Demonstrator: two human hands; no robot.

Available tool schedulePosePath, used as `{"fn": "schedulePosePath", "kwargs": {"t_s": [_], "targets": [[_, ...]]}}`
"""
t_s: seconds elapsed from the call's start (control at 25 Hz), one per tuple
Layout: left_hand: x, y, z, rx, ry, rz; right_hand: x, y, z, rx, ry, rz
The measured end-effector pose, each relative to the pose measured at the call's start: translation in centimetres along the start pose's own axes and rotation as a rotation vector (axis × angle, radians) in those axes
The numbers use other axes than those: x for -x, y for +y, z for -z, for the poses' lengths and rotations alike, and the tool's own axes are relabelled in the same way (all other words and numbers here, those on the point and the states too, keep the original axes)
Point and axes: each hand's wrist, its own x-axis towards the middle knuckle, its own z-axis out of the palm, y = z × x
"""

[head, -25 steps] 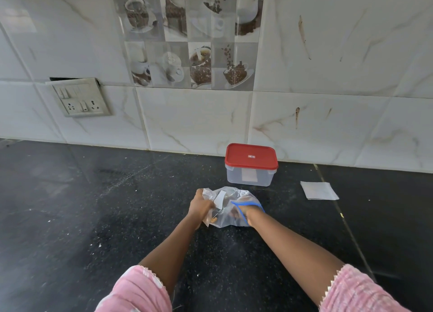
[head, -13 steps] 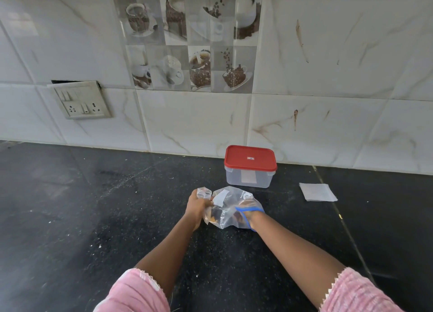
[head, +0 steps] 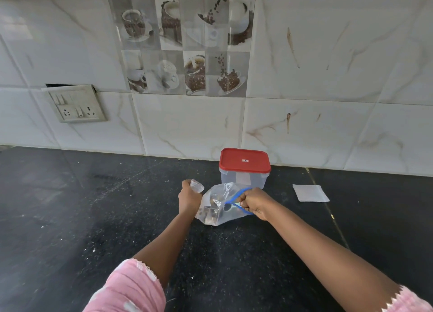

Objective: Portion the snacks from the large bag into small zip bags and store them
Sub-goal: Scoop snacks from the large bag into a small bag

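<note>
A clear large bag point(head: 216, 212) with a blue zip rim and dark snacks inside lies on the black counter point(head: 93, 218). My right hand point(head: 255, 202) grips the blue rim of the bag's mouth. My left hand point(head: 189, 198) is fisted just left of the bag and holds a small clear zip bag point(head: 196, 185), which sticks out above the fist. Behind the large bag stands a clear plastic box with a red lid point(head: 244, 160), lid on.
A flat stack of small clear zip bags point(head: 310, 193) lies on the counter to the right of the box. The tiled wall runs along the back, with a switch plate point(head: 75, 103) at the left. Crumbs dot the counter.
My left hand has pulled out of the large bag and moved left and up with the small zip bag. My right hand has shifted to the blue rim, stretching the mouth.
</note>
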Motion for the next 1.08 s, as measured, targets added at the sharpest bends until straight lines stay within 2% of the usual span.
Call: {"fn": "schedulePosePath", "kwargs": {"t_s": [0.12,0.36,0.48,0.64,0.8,0.96,1.08], "targets": [[1.3,3.0,-0.2,-0.085,-0.093,-0.213,-0.7,-0.1,0.3,-0.014,0.114,0.020],[3.7,9.2,-1.2,-0.277,-0.460,-0.563,0.5,-1.2,0.4,-0.006,0.181,0.067],[3.7,10.0,-1.3,-0.331,-0.536,-0.600,0.5,-0.8,1.2,-0.048,0.220,0.078],[3.2,9.7,-1.7,-0.423,-0.610,-0.579,1.1,-0.7,2.7,-0.273,0.173,0.025],[3.4,9.3,-2.7,-0.494,-0.573,-0.610,1.9,-0.8,3.8,-0.271,0.168,0.026],[3.2,9.0,-3.0,-0.440,-0.409,-0.632,1.8,-0.4,5.1,-0.263,0.204,0.004],[3.1,8.6,-2.8,-0.341,-0.385,-0.566,1.6,-0.1,6.4,-0.300,0.220,-0.009]]}}
